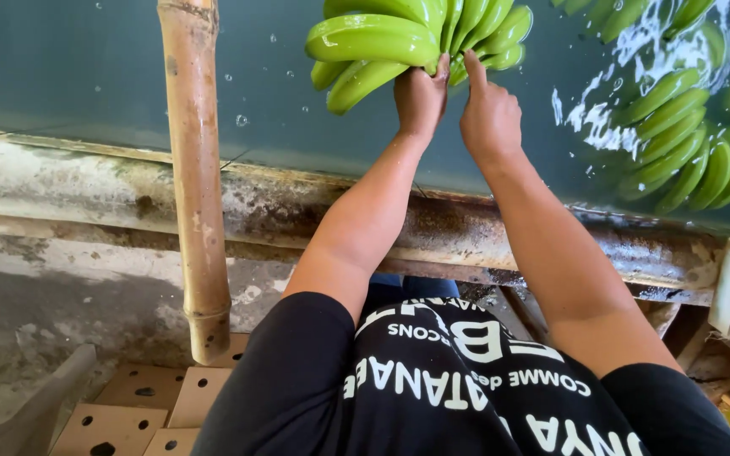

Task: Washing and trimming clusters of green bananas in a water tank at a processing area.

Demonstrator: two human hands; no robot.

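My left hand [420, 97] is clamped on the green banana cluster [399, 38], floating near the tank's near wall [297, 203]. Right hand [489, 114]: fingers curled, index touching the crown. Best to support the crown, avoid bruising fingers of fruit.

Black short-sleeved top with large white block lettering across the front | sleeves ending above the elbows | both forearms bare, no watch or bracelet | left hand [420, 97] and right hand [490, 118] bare, ungloved | dark blue trousers glimpsed below the hem
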